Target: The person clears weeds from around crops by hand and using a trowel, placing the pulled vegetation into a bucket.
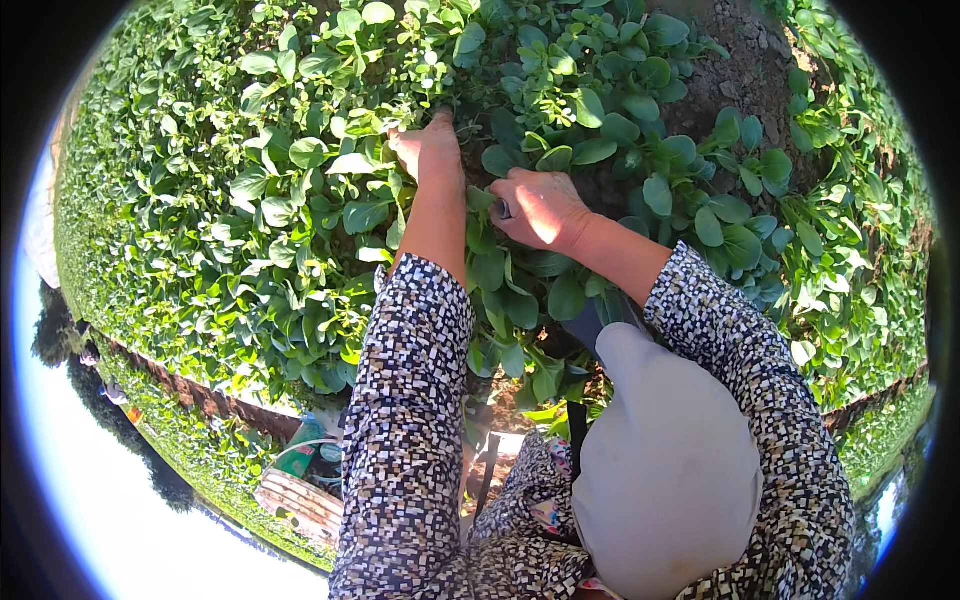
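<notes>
My left hand (432, 152) reaches in among the low leafy plants (345, 160) at the upper middle. Leaves hide most of its fingertips, so its grip does not show. A little nearer and to the right, my right hand (545, 208) is closed in a fist, with a small dark grey thing (503, 208) showing at its finger side; what it is I cannot make out. Round-leaved green vegetable plants (725, 225) grow close around this hand. Smaller, finer-leaved plants (560, 85) stand beyond both hands.
Bare brown soil (735, 80) shows at the far right of the middle. A smooth pale grey rounded thing (665, 470) covers part of my lap. At the lower left sits a basket (300, 503) with a thin handle, beside a green item (297, 450).
</notes>
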`<state>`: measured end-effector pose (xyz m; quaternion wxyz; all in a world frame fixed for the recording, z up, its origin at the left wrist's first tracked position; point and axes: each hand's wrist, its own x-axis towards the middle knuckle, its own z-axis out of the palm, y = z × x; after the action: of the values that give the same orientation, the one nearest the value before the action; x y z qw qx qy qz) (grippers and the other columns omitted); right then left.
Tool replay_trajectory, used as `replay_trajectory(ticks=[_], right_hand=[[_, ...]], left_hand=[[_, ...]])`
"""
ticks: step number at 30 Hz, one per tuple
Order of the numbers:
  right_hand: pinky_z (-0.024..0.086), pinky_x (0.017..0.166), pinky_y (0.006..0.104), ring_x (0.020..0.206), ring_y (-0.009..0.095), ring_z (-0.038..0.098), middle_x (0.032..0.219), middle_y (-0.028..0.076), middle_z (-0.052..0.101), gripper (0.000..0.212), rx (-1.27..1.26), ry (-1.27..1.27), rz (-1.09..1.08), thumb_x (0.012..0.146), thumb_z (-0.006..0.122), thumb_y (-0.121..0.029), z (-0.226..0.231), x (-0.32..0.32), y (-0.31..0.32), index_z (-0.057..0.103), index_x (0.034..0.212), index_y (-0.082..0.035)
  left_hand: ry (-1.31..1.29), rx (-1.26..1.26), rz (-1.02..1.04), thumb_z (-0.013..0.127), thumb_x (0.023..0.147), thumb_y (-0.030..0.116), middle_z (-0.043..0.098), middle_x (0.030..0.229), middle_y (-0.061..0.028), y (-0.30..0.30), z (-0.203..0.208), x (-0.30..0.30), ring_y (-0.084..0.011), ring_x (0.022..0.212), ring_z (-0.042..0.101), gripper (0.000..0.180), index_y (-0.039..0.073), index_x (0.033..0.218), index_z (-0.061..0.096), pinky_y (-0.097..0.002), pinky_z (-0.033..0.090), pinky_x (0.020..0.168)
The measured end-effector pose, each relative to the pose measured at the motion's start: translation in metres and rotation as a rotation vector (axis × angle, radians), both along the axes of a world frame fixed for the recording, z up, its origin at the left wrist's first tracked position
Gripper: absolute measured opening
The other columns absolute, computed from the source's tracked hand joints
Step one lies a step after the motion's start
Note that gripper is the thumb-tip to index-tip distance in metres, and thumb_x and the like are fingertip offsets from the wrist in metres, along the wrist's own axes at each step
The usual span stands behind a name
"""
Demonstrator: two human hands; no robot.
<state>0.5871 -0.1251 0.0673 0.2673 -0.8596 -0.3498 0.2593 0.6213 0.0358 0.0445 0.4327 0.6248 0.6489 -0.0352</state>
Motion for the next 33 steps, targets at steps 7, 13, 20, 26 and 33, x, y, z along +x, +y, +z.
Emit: replay_trajectory(ticks=[7,13,20,26,33], right_hand=[[0.052,0.061,0.0404,0.067,0.030,0.063,0.075,0.009,0.059,0.012,0.099,-0.110,0.079,0.075,0.066,-0.021,0.013,0.002,0.006,0.063,0.078,-0.010],[0.052,0.072,0.0405,0.086,0.032,0.065,0.093,0.014,0.064,0.013,-0.164,-0.112,0.289,0.077,0.064,-0.019,0.010,0.028,0.033,0.066,0.084,-0.007],[0.051,0.067,0.0411,0.077,0.033,0.063,0.078,0.014,0.062,0.017,-0.058,0.101,0.043,0.079,0.068,-0.023,0.049,-0.003,0.014,0.062,0.077,-0.007],[0.049,0.070,0.0423,0.076,0.035,0.061,0.076,0.014,0.063,0.026,-0.084,0.242,-0.079,0.084,0.059,-0.032,0.026,0.012,0.022,0.062,0.079,-0.007],[0.046,0.062,0.0404,0.067,0.035,0.057,0.067,0.014,0.059,0.028,0.046,0.198,-0.173,0.083,0.064,-0.029,0.034,-0.001,-0.011,0.057,0.074,-0.004]], left_hand=[[0.226,0.321,-0.373,0.077,0.073,0.028,0.048,0.130,-0.0204,0.029,-0.009,0.004,-0.0383,0.110,0.057,0.060,0.011,0.125,0.050,-0.0472,0.050,0.091],[0.113,0.444,-0.421,0.074,0.074,0.021,0.053,0.124,-0.0168,0.021,-0.006,0.005,-0.0361,0.109,0.057,0.048,0.006,0.115,0.055,-0.0478,0.050,0.087],[-0.648,0.007,-0.011,0.058,0.083,0.010,0.065,0.106,-0.0133,0.087,-0.083,-0.037,-0.0249,0.090,0.063,0.037,0.002,0.119,0.053,-0.0352,0.049,0.084],[-0.415,-0.365,0.342,0.047,0.089,0.012,0.069,0.097,-0.0104,0.057,-0.036,-0.016,-0.0256,0.081,0.068,0.021,0.002,0.096,0.065,-0.0390,0.055,0.069],[-0.469,-0.396,0.507,0.041,0.089,0.010,0.066,0.104,-0.0132,0.054,-0.002,-0.032,-0.0290,0.084,0.067,0.028,0.002,0.107,0.061,-0.0486,0.056,0.067]])
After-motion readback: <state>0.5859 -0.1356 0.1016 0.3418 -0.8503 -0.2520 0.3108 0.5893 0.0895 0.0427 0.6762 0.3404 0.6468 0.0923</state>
